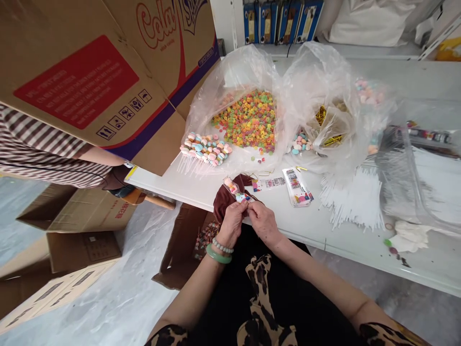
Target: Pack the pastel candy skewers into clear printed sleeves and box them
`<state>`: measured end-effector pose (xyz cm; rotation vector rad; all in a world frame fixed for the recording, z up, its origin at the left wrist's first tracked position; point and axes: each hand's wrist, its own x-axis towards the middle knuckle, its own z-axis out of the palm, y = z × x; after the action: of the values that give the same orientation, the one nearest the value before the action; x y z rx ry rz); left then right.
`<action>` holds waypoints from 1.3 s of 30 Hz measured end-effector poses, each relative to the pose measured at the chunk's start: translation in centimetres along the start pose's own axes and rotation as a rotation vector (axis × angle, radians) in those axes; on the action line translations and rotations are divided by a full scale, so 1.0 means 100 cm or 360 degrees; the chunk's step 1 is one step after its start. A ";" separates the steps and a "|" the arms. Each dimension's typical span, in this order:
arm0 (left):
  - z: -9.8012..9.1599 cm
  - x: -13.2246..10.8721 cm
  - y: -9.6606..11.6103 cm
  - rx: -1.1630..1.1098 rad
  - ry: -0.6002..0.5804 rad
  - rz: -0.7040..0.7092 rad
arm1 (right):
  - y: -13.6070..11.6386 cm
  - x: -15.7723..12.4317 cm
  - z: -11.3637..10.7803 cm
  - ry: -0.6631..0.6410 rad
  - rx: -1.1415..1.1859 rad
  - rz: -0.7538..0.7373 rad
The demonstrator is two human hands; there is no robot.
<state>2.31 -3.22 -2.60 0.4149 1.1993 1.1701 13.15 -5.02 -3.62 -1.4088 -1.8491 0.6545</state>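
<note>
Both hands (232, 223) pinch what looks like candy (233, 188).

View: head-worn camera, facing forward and down.
Nearness: close above the left hand (232, 223) and right hand (264, 222).
Framing: both forearms foreground, counter (345, 242) beyond them.

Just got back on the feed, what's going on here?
A person's left hand and right hand hold a small stack of pastel ring candies and a dark brown cloth at a white table. Behind, a clear plastic bag holds multicoloured ring cereal-like candies. A co-worker's striped sleeve shows at left.
</note>
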 end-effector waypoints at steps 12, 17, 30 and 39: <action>-0.019 -0.008 0.022 0.0112 -0.0273 -0.0338 | 0.004 0.013 -0.007 -0.0206 0.1069 0.0932; -0.017 -0.006 0.014 -0.0078 -0.0216 -0.0499 | 0.000 0.010 -0.007 -0.0086 0.0537 0.0659; -0.008 0.010 -0.003 -0.0512 0.0321 -0.0164 | -0.014 -0.002 0.004 -0.0233 0.0507 0.0555; -0.010 0.004 0.001 -0.0232 0.0126 -0.0148 | 0.001 0.002 0.010 -0.0162 0.0579 0.0610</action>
<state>1.32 -3.12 -3.10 0.2028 1.1800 1.1933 12.34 -4.81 -4.26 -1.5094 -1.4439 1.2073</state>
